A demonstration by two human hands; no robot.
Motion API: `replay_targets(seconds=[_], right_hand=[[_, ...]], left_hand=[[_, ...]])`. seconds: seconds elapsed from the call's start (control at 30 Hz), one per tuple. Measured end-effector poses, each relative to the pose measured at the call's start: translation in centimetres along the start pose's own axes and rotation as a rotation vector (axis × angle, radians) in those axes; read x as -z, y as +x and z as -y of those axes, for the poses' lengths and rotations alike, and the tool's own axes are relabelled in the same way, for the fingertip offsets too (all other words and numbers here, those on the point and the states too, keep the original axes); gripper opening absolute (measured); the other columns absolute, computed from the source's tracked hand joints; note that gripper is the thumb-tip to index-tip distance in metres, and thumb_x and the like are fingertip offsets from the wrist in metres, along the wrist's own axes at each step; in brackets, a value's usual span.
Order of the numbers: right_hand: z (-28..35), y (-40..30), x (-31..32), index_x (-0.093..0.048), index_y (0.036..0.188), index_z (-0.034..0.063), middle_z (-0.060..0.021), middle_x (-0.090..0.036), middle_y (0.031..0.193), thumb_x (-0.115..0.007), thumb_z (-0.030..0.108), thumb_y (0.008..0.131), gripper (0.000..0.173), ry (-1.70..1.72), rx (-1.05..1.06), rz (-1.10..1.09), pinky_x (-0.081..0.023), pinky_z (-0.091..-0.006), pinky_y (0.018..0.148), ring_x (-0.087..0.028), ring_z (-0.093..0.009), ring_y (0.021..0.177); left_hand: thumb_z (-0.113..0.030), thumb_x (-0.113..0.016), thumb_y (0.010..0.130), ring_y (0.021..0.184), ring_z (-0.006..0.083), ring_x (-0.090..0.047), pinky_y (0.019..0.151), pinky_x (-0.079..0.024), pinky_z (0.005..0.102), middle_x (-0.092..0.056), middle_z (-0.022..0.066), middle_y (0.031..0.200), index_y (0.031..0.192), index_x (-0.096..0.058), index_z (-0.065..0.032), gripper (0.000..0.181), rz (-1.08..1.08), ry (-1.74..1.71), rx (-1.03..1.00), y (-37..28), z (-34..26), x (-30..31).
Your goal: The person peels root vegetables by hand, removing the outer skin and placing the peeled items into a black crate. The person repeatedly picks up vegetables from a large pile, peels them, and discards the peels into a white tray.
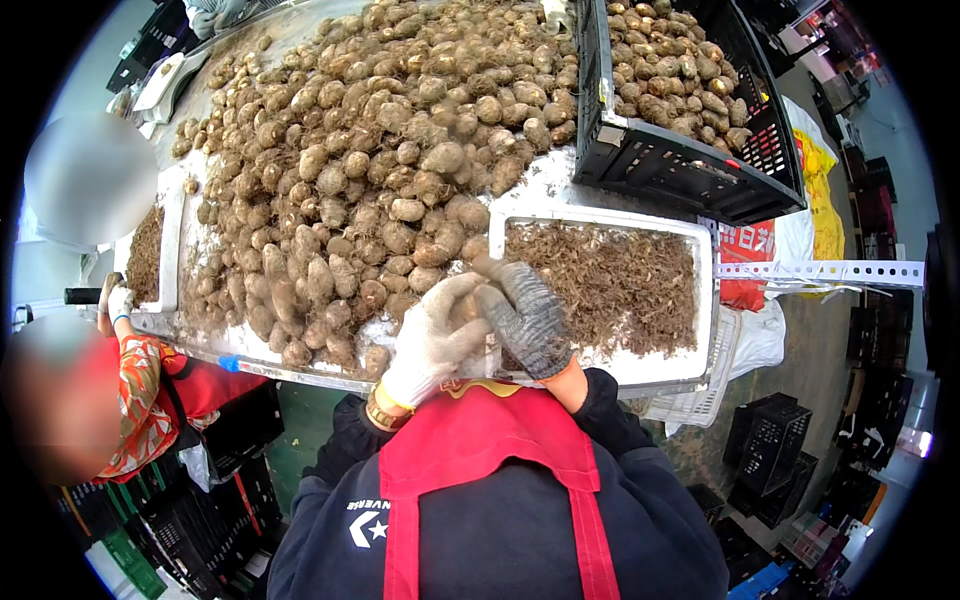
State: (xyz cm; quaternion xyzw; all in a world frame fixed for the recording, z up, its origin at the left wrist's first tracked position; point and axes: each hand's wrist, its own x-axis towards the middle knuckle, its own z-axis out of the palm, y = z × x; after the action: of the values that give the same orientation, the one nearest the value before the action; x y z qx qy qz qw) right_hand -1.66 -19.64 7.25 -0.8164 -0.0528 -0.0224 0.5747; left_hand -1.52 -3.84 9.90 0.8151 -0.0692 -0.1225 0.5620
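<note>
My left hand [439, 341], in a white knit glove with a watch at the wrist, curls its fingers around a small brown taro corm [463, 309], mostly hidden between my hands. Against it, my right hand [529, 319] in a grey knit glove has its fingers bent towards the same spot; its grip is blurred. Just beyond my hands spreads a large heap of hairy taro corms [352, 172] on a metal-edged table [337, 376]. Under and beside my right hand sits a white foam tray [701, 300] holding loose brown root fibres and peelings [615, 277].
A black plastic crate [675, 169] of taro corms stands at the far right of the table. To the left, a co-worker's gloved hand [120, 301] is by another foam tray [171, 255]. A perforated metal bar [821, 272] juts out right. Stacked crates [772, 450] are on the floor.
</note>
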Motion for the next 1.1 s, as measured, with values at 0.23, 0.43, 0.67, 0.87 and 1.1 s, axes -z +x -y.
replay_targets(seconds=[0.23, 0.43, 0.67, 0.87, 1.1], right_hand=[[-3.0, 0.4, 0.0, -0.062, 0.115, -0.0002, -0.0159, -0.064, 0.111, -0.062, 0.015, 0.092, 0.028, 0.137, -0.151, -0.072, -0.047, -0.0352, 0.091, -0.061, -0.025, 0.103], [-2.8, -0.2, 1.6, -0.061, 0.119, 0.0018, -0.0138, -0.063, 0.112, -0.063, 0.017, 0.089, 0.033, -0.072, 0.037, -0.112, -0.047, -0.0366, 0.091, -0.060, -0.028, 0.103], [1.2, 0.2, -0.3, -0.065, 0.105, 0.0025, -0.0147, -0.065, 0.104, -0.058, 0.011, 0.088, 0.021, -0.175, 0.348, 0.007, -0.047, -0.0389, 0.087, -0.060, -0.031, 0.096], [-3.9, -0.7, -1.7, -0.065, 0.098, 0.0001, -0.0133, -0.065, 0.094, -0.049, 0.011, 0.096, 0.019, -0.017, -0.111, 0.008, -0.047, -0.0367, 0.083, -0.061, -0.027, 0.089], [-11.8, -3.0, 0.7, -0.065, 0.098, 0.0033, -0.0039, -0.064, 0.081, -0.051, 0.026, 0.100, 0.027, -0.083, -0.085, -0.166, -0.050, -0.0258, 0.055, -0.056, -0.011, 0.062]], left_hand=[[-0.009, -0.073, 0.083, 0.092, 0.0108, -0.061, 0.080, -0.050, 0.0246, -0.065, 0.0058, 0.105, 0.122, -0.056, 0.0015, 0.044, 0.090, -0.324, 0.124, -0.9, -0.6, 0.5], [-0.010, -0.069, 0.087, 0.087, 0.0083, -0.060, 0.076, -0.050, 0.0221, -0.064, 0.0057, 0.102, 0.122, -0.055, 0.0021, 0.039, 0.069, -0.623, 0.349, -0.7, 0.6, 1.2], [-0.025, -0.063, 0.093, 0.078, 0.0100, -0.057, 0.068, -0.048, 0.0273, -0.063, 0.0049, 0.088, 0.107, -0.064, -0.0022, 0.027, 0.117, -0.323, 0.193, -0.6, 1.5, 1.6], [-0.039, -0.060, 0.094, 0.079, 0.0116, -0.059, 0.067, -0.048, 0.0267, -0.062, 0.0080, 0.090, 0.109, -0.062, -0.0017, 0.040, 0.270, -0.349, 0.302, -1.3, 0.8, 3.5], [-0.030, -0.059, 0.095, 0.066, 0.0109, -0.061, 0.051, -0.050, 0.0195, -0.064, 0.0086, 0.092, 0.119, -0.058, -0.0016, 0.038, -0.146, -0.736, -0.074, 7.1, 9.1, 18.6]])
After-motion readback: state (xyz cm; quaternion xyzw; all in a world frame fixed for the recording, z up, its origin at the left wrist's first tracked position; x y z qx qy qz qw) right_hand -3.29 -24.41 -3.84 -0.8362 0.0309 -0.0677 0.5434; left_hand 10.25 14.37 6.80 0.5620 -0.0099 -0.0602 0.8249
